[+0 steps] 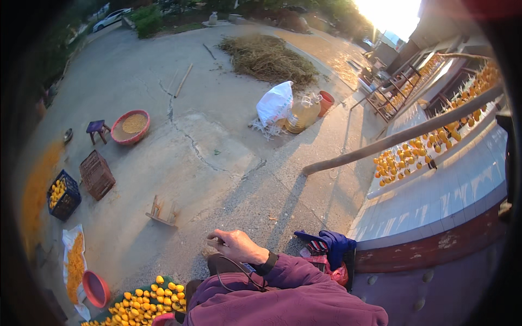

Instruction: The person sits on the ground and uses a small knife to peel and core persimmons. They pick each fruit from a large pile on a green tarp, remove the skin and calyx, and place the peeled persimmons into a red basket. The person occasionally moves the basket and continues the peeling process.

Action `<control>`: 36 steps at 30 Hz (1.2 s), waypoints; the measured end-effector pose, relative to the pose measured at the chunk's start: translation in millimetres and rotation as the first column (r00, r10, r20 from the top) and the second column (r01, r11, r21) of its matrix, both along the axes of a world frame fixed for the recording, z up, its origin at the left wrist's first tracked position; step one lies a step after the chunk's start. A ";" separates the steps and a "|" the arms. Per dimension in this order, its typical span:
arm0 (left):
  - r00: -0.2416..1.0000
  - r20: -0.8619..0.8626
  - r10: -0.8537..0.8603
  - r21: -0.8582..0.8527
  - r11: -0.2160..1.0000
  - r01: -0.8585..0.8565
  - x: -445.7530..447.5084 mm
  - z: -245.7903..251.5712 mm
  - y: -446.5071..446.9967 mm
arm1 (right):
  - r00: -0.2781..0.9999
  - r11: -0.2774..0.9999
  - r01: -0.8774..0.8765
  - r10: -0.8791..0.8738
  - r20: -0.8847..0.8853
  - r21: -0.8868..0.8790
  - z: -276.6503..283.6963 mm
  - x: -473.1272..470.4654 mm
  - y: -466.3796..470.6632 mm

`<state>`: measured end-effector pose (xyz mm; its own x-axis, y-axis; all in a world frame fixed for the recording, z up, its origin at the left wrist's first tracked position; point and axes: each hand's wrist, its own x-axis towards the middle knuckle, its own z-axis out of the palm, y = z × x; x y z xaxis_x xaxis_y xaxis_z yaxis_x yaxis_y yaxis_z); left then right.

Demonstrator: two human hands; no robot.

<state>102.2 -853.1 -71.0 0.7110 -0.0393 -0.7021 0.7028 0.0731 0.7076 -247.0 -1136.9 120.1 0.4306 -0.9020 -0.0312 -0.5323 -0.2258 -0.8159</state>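
Observation:
My right hand (238,245), in a purple sleeve with a dark cuff, is held above my knees with its fingers curled. Whether anything small lies between the fingers I cannot make out. A thin dark cord (220,277) loops over my lap below the wrist. My left hand is out of view. Many yellow-orange persimmons (147,303) lie on a green surface (107,314) at the lower left. Beside them is a pink object (162,319), cut off by the frame edge.
A small wooden stool (162,216) lies tipped ahead. Leftward are a red basin (96,288), a blue crate (70,203) of persimmons, a brown crate (97,175) and a grain basket (130,127). A wooden pole (399,140) slants at right before hanging persimmons (401,161).

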 end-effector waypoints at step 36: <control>0.016 0.055 0.998 -0.145 0.024 -0.989 299.4 -96.9 -22.4 | 0.687 0.695 -0.698 0.718 -0.112 0.172 -48.9 772.8 -276.1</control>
<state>401.7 -875.5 -167.9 0.1527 0.7456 -0.6486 -0.1643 0.6664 0.7273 525.8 -1413.1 71.3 0.9190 -0.3171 -0.2343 -0.3730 -0.5064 -0.7775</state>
